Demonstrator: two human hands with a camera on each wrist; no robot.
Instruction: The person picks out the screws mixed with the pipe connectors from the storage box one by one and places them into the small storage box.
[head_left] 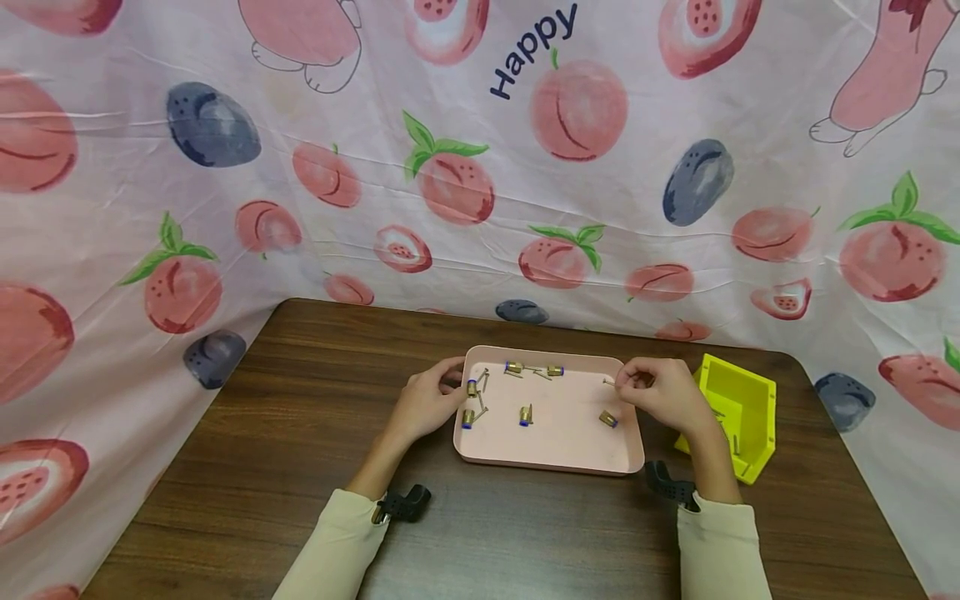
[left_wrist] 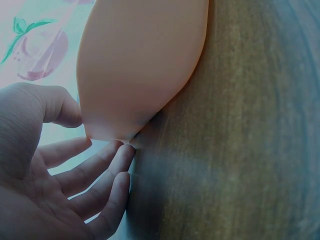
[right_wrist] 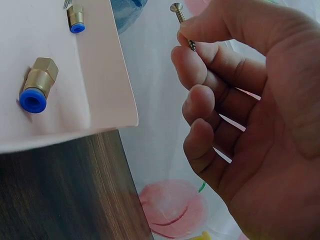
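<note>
Between thumb and forefinger, the right hand pinches a brass-coloured screw, its head pointing up and its tip showing below the thumb. It is at the right rim of a pale pink tray. At the tray's left end is the left hand, which holds the edge, thumb at the rim and fingertips against the outer wall. Several brass push-in fittings with blue collars lie in the tray, among them one near the middle and one at the right. Loose screws lie beside most of them.
A yellow bin with several screws inside stands right of the tray, partly behind the right forearm. Both wrists wear black camera mounts. The dark wooden table is bordered by a fruit-patterned cloth behind and at the sides.
</note>
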